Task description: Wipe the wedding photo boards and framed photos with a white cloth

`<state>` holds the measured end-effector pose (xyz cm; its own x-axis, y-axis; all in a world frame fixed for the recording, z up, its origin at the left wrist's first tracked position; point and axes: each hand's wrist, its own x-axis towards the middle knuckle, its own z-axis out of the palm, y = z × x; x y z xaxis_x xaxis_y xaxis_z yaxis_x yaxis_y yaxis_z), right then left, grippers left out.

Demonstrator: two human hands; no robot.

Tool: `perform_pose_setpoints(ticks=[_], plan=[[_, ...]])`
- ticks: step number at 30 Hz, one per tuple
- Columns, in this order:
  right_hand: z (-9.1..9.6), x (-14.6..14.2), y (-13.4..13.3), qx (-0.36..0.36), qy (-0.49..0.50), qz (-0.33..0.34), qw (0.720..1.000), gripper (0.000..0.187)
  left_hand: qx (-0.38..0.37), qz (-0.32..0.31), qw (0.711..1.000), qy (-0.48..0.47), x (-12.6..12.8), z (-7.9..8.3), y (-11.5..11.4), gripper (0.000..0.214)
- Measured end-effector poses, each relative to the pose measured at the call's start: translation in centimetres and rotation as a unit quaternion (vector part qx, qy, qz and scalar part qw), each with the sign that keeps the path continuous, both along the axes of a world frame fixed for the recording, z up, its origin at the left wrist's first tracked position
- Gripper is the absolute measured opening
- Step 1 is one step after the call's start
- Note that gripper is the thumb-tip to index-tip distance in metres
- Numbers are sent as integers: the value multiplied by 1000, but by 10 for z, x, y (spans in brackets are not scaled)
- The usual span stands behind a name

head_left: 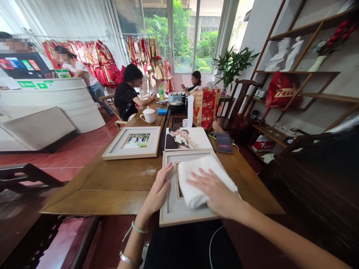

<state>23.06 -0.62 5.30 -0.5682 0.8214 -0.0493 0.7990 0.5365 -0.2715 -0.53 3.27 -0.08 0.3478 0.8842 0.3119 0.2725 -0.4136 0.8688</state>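
Observation:
A light wooden picture frame (165, 213) with a pale mat lies at the table's near edge, partly over my lap. My left hand (158, 186) rests along its left edge, fingers stretched out and touching the rim. A folded white cloth (193, 198) covers much of the frame's middle, hiding most of the picture inside. Flat on top of this cloth is my right hand (211, 186), its fingers spread. Just beyond the frame lies a wedding photo print (198, 140). To the left, a second framed photo (131, 155) lies face up.
On the wooden table (112, 183) stand a white lidded teapot (149, 115), a red-and-tan paper bag (206, 108) and a phone (224, 144) with a cable. Other people sit at the far end (130, 93). A dark wooden chair (244, 101) and shelves are at the right.

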Motion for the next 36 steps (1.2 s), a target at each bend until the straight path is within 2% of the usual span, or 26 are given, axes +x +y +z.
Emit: perform_pose_setpoints(ticks=[4, 6, 8, 11, 15, 17, 19, 21, 23, 25, 29, 33, 36], plan=[[27, -10, -52, -98, 25, 98, 990, 103, 13, -1, 1000, -1, 0, -1, 0, 46], [41, -4, -64, -137, 19, 113, 984, 101, 17, 0, 1000, -2, 0, 0, 0, 45], [47, 7, -65, -141, 16, 100, 985, 98, 17, -3, 1000, 0, 0, 1, -1, 45], [40, 27, -46, -89, -18, 11, 996, 92, 16, -12, 1000, 4, 0, 3, -1, 46], [18, 42, 8, 4, -95, -142, 985, 82, 20, -19, 1000, 2, -1, 4, -1, 47], [11, 39, 37, 39, -88, -170, 981, 80, 21, -20, 1000, 0, -1, 3, -1, 47], [7, 29, 56, 45, -63, -168, 983, 79, 18, -21, 1000, -2, -1, 3, -1, 46], [5, 13, 64, 32, -40, -143, 988, 81, 15, -22, 1000, -5, -1, 2, -1, 46], [4, -5, 58, 13, -26, -96, 995, 83, 9, -20, 1000, -7, 0, 2, -1, 45], [6, -23, 42, -6, -17, -48, 999, 84, -7, -9, 1000, -7, 1, 3, -2, 44], [17, -48, 6, -41, 12, 6, 999, 78, -34, 16, 999, -8, 2, 4, -4, 46], [29, -57, -17, -71, 58, 87, 992, 77, -45, 12, 999, -29, 1, 5, -4, 54], [34, -48, -29, -82, 55, 175, 980, 77, -46, 15, 999, -22, 1, 5, -4, 53]])
